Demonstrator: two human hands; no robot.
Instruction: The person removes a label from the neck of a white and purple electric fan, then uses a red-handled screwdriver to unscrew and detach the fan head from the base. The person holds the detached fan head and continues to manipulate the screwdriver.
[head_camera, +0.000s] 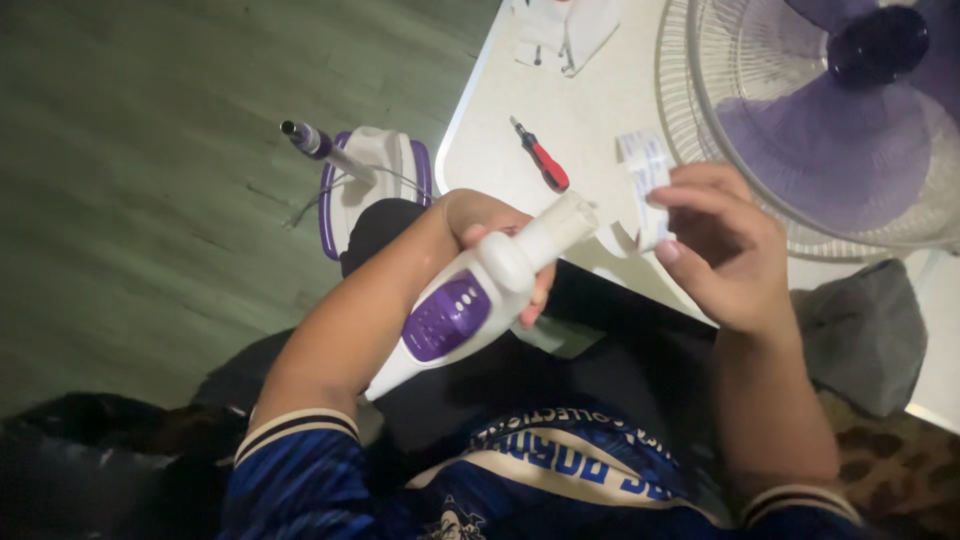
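Left hand (497, 243) grips the fan column (478, 295) (white, purple panel), fingers wrapped.

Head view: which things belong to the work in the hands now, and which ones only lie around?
In hand:
- white and purple fan control column, gripped by left hand
- small white part, pinched by right hand

Lying about:
- red-handled screwdriver on white table
- fan head with grille
- fan base with pole on floor
- grey cloth

paper label (645, 165) | white, folded strip, faint print | on white table, perhaps pinched by right hand (725, 245)
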